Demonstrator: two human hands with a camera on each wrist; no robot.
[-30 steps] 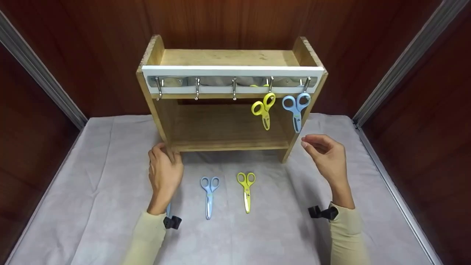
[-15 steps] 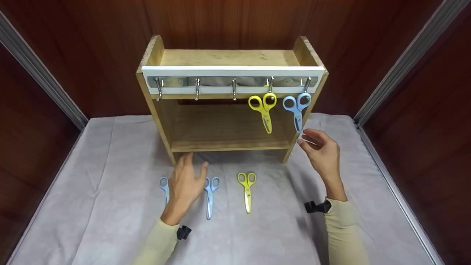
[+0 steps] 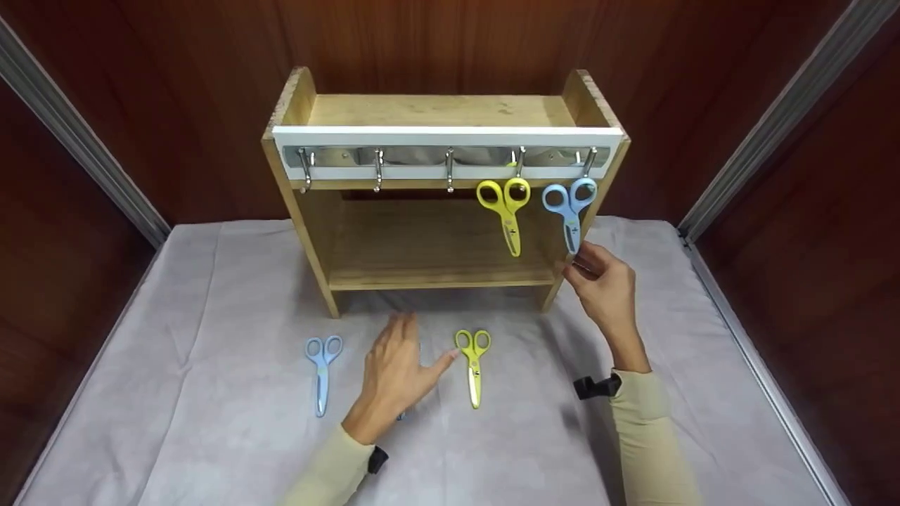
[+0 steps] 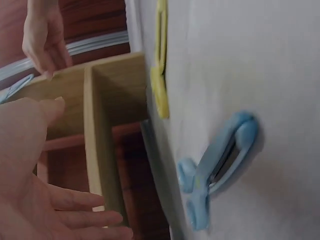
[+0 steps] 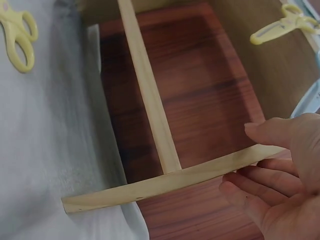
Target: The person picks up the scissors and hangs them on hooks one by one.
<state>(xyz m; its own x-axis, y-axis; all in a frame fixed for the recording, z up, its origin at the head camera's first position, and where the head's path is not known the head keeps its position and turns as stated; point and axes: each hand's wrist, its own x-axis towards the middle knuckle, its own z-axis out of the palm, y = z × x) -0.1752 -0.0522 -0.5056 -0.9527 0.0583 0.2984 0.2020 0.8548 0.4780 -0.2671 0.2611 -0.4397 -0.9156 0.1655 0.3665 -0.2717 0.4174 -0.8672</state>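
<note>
My left hand (image 3: 397, 372) passes low over the table with fingers extended and thumb spread, holding nothing. It covers most of a pair of blue scissors (image 4: 200, 185), which shows in the left wrist view. Its thumb tip overlaps the handles of yellow scissors (image 3: 474, 369) lying to the right. My right hand (image 3: 605, 284) is at the shelf's right side panel (image 5: 150, 189), thumb on the inner side and fingers on the outer side of its edge. Just above it, blue scissors (image 3: 569, 214) hang from the rightmost hook. Yellow scissors (image 3: 508, 214) hang one hook to the left.
The wooden shelf (image 3: 439, 284) stands at the back of the cloth-covered table (image 3: 232, 393). A white hook rail (image 3: 415, 133) runs along its top front, with bare hooks on the left. More blue scissors (image 3: 322, 376) lie at the left. Dark wood walls surround the table.
My left hand has left the shelf's left panel and moved right across the table, uncovering the leftmost blue scissors. My right hand has shifted left to the right panel. The hanging yellow scissors have swung slightly.
</note>
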